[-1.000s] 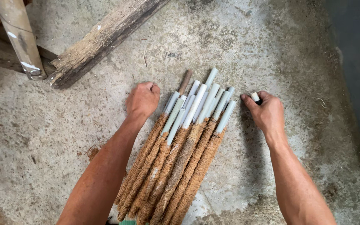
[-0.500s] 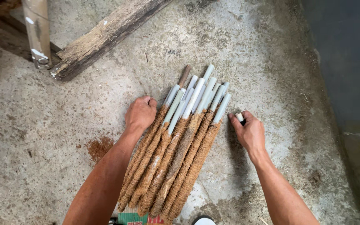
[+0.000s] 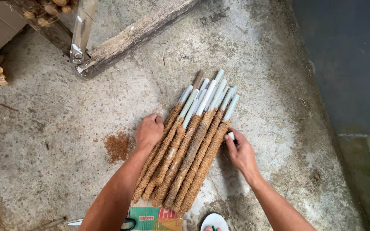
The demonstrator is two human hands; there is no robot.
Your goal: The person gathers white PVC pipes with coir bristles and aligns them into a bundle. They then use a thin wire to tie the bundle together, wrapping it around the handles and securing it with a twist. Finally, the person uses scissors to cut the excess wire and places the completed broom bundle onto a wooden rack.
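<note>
A bundle of sticks [image 3: 189, 145] is being gathered and squared on the floor. The sticks are wrapped in brown fibre rope along most of their length, and their pale bare ends point away from the person. They lie side by side, touching each other, on the concrete floor [image 3: 43, 141] between the two hands.

The left hand [image 3: 149, 131] is pressed against the left side of the bundle, with the fingers curled loosely; nothing is enclosed in it. The right hand [image 3: 240, 153] is laid against the right side, and a small white piece [image 3: 231, 136] seems to be pinched between its fingers, but what the piece is cannot be told.

It is judged that the step in hand is the pushing together of the sticks into one tight pack. For the next move, even pressure from both sides would be needed, so that no stick rolls out or climbs over its neighbour.

The floor is rough and grey, and a patch of brown dust [image 3: 117, 146] is seen just left of the left hand. A weathered wooden beam [image 3: 138, 34] lies well apart at the top, beside a pale post [image 3: 81, 30]. A dark wall [image 3: 347, 60] is seen at the right. A printed cardboard box [image 3: 155, 216] and a sandal [image 3: 214, 222] are seen at the lower edge.
</note>
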